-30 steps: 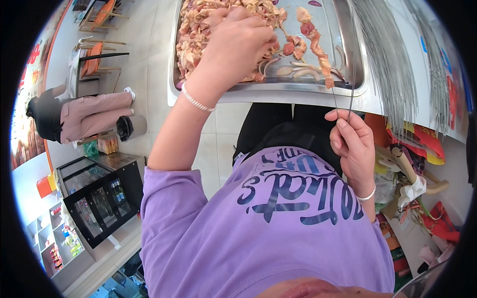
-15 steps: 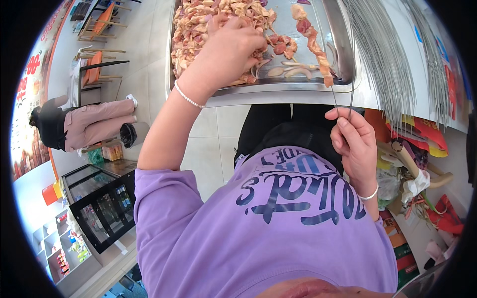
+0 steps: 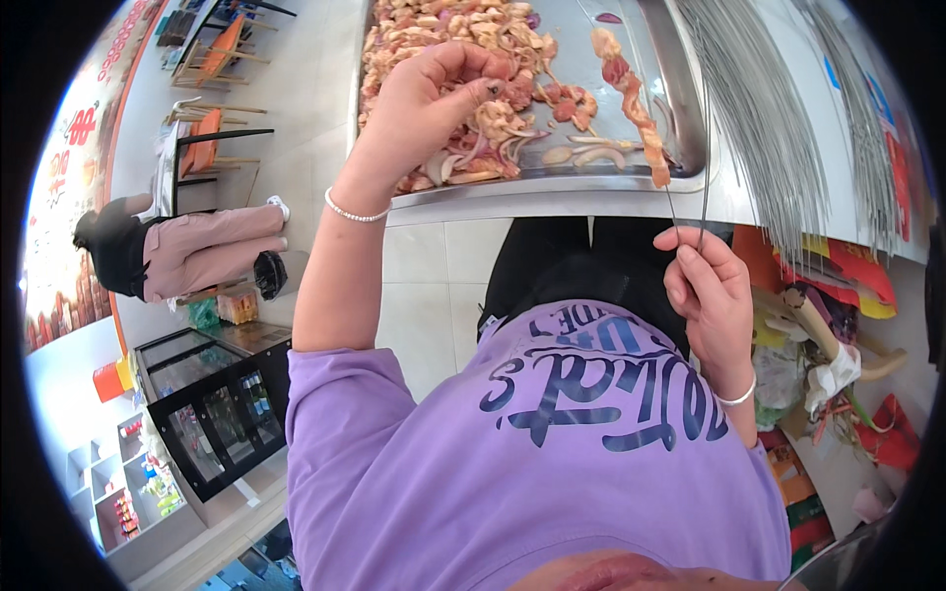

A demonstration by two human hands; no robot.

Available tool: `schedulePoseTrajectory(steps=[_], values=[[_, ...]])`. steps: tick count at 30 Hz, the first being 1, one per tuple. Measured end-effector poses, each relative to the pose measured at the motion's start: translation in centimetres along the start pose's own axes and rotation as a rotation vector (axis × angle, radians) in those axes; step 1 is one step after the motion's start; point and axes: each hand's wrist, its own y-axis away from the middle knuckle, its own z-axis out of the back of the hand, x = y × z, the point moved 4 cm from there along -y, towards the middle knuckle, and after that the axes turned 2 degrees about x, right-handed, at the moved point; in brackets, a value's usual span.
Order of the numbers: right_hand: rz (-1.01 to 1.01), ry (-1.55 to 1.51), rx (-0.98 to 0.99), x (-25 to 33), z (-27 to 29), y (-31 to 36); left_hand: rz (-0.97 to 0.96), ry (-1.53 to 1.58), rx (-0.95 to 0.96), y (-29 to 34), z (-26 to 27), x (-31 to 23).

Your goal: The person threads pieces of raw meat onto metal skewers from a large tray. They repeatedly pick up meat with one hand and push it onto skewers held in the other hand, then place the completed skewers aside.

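A shallow metal tray (image 3: 552,183) holds a heap of raw cut meat (image 3: 443,25) mixed with onion slices. Over the heap's near part, my left hand (image 3: 429,103) has its thumb and index finger brought together. Whether a bit of meat is between the tips cannot be made out against the pile. My right hand (image 3: 711,286), just off the tray's near right corner, pinches the lower ends of thin metal skewers. One skewer carries threaded meat pieces (image 3: 636,108) and lies over the tray's right part; another skewer (image 3: 705,148) beside it looks bare.
Bundles of metal skewers (image 3: 759,108) lie right of the tray. A few onion slices (image 3: 596,156) and a small meat clump (image 3: 570,101) sit apart from the heap. Bags and vegetables (image 3: 818,364) are at the right. Leftward, a person (image 3: 197,246) stands near chairs.
My left hand has lifted out of the meat and drawn back slightly, its fingers coming together. My right hand keeps its pinch on the skewers. The whole view has shifted a little.
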Motion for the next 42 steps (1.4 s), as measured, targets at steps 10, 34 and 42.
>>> schedulePoseTrajectory(steps=[10,34,42], values=[[-0.071,0.087,0.115,-0.5,-1.8,0.0,0.093,0.871,-0.133,1.1,-0.1,0.6],[-0.075,0.197,0.138,-0.7,-2.4,0.1,0.028,0.953,-0.224,1.8,-1.1,0.6],[-0.102,0.2,0.102,-0.8,-2.6,-0.2,0.0,0.947,-0.217,1.8,-1.1,0.7]])
